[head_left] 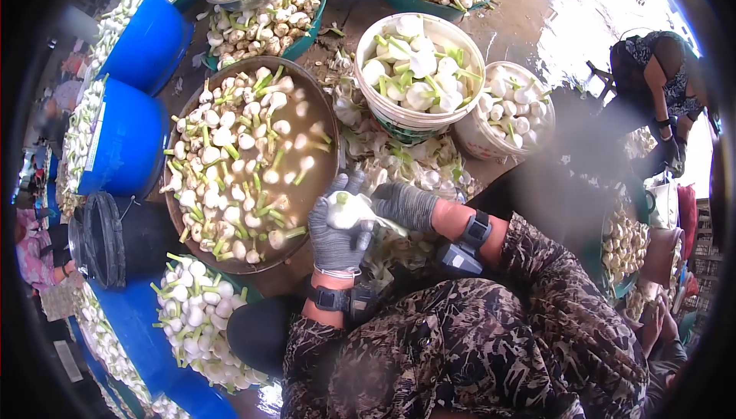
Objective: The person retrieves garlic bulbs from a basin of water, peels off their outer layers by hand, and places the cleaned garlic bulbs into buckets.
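Note:
In a grey knit glove, my left hand (336,236) is closed around a white garlic bulb (349,210) with a short cut green stem. My right hand (405,206), gloved the same way, has its fingers curled at the bulb's right side. A pale strip of garlic skin (391,225) trails from the bulb just below these fingers, which seem to pinch it; their tips are partly hidden. Left of my hands stands a wide round basin (335,139) of brownish water with many garlic bulbs floating in it. Loose peelings (414,162) lie heaped beyond my hands.
A large white bucket (368,85) and a smaller bucket (479,137) hold peeled garlic. Blue tubs (134,139) heaped with garlic line the left, near a black bucket (126,243). A garlic pile (203,319) sits at lower left. Another person (663,74) bends at right.

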A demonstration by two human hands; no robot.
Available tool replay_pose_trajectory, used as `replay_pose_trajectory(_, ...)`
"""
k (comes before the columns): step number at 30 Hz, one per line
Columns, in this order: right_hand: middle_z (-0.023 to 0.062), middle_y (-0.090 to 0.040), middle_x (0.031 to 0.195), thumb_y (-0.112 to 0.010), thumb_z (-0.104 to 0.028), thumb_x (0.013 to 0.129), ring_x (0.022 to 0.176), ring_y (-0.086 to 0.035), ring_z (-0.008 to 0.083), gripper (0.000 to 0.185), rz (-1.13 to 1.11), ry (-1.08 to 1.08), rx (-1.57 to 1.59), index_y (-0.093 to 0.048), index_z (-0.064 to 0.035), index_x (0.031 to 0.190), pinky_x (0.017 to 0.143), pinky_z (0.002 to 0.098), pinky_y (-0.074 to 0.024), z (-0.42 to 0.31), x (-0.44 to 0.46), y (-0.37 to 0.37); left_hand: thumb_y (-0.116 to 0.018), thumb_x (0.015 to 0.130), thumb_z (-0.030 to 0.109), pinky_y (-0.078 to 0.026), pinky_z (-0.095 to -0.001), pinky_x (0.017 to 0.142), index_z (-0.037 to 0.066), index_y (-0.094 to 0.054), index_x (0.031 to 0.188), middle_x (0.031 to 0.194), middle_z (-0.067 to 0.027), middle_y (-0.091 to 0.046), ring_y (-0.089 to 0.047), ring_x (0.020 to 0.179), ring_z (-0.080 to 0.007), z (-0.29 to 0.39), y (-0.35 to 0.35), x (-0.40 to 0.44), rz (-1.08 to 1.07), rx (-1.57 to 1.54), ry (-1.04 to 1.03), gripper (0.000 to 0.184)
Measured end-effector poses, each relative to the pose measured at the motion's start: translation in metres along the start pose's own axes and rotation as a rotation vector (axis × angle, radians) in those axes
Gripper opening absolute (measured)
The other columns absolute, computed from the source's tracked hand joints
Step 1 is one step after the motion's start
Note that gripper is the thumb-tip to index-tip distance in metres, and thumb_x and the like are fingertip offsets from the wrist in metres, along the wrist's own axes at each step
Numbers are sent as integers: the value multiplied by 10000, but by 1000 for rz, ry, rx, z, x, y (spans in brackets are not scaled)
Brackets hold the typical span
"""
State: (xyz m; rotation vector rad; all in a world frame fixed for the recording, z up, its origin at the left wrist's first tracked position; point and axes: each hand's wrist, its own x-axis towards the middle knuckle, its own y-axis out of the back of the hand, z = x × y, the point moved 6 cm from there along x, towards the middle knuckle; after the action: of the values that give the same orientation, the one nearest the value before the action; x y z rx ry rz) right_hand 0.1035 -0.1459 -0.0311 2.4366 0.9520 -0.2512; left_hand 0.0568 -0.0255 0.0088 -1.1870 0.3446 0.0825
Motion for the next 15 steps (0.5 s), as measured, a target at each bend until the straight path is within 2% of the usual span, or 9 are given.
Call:
replay_pose_trajectory(3,235,-661,896,-642,-273,845,857,-639,394,315,120,-42,-112,-624,1,997,759,441,-502,-10,-11,17,-509,941,492,-508,-279,368,87,-496,1280,1231,-165,-563,-625,597,-204,0,22,4,-9,-22,57,528)
replay_pose_trajectory(5,186,-654,909,-665,-263,856,845,-640,335,411,235,57,-69,-555,-15,1166,756,403,-501,-28,-25,36,-564,925,494,-522,-260,434,104,-480,1295,1143,-113,-600,-614,600,-157,12,22,4,74,197,-62,544)
replay_pose_trajectory(7,140,-635,924,-685,-248,876,840,-619,277,469,141,139,246,-507,-33,1253,760,371,-495,-69,-43,49,-633,908,364,-551,-277,709,47,-469,1302,1151,-98,-604,-640,832,-172,21,-6,4,-54,739,-117,532)
replay_pose_trajectory(8,152,-645,913,-692,-243,876,835,-628,302,390,284,451,284,-551,-40,1178,760,389,-496,-90,-48,51,-665,893,287,-540,-290,812,24,-464,1302,1161,-99,-602,-638,923,-188,20,-18,6,-68,1072,-190,526)
replay_pose_trajectory(9,158,-649,911,-682,-209,877,835,-632,314,325,288,344,206,-568,-41,1130,763,392,-497,-85,-45,49,-682,825,126,-472,-292,939,0,-450,1304,1177,-101,-600,-603,1045,-217,8,-7,16,-144,1246,-255,548)
replay_pose_trajectory(12,178,-658,913,-625,-81,878,834,-639,346,144,359,205,81,-595,-44,1014,771,396,-503,-60,-31,58,-630,784,49,-502,-318,855,12,-508,1257,1023,-120,-627,-619,940,-204,-16,13,19,-88,1475,-216,489)
replay_pose_trajectory(13,150,-660,888,-581,-25,875,806,-636,305,144,556,385,88,-589,-38,1019,766,379,-503,-66,-33,78,-628,800,61,-507,-324,788,38,-510,1263,905,-92,-600,-604,836,-190,-19,16,13,-5,1482,34,478)
replay_pose_trajectory(14,115,-659,854,-559,-44,902,788,-629,252,123,706,354,90,-589,-32,1021,765,356,-503,-73,-37,103,-626,816,72,-512,-330,721,64,-511,1270,788,-63,-574,-589,731,-176,-23,18,3,75,1494,285,468)
replay_pose_trajectory(15,95,-652,862,-584,-77,915,809,-611,212,130,833,246,126,-591,-27,1034,778,334,-500,-70,-35,128,-637,831,115,-514,-340,775,57,-497,1293,860,-102,-602,-612,807,-212,-38,48,5,5,1586,269,486)
